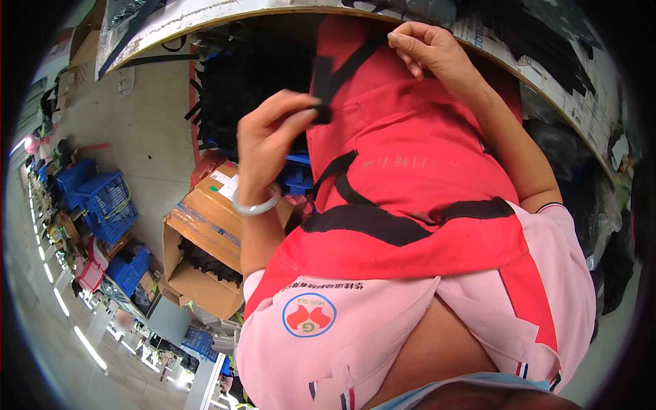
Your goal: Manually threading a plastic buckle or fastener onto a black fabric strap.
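Note:
A black strap (348, 70) stretches in front of my red apron (417, 137), bending near its lower end. My left hand (277, 130) is closed, its thumb and fingers pinching a dark end of the strap; a light bangle (255, 205) circles that wrist. Higher up and to the right, my right hand (427, 53) pinches near the strap's upper end, with the other fingers curled. Whether both held ends belong to a single piece cannot be made out. The left fingertips are slightly blurred.
The curved edge of a worktable (287, 9) runs along the top, with black pieces (553, 51) on its right part. An open cardboard box (205, 236) with black items stands at my left. Blue plastic crates (109, 205) sit farther left on the floor. Dark material hangs beneath the table.

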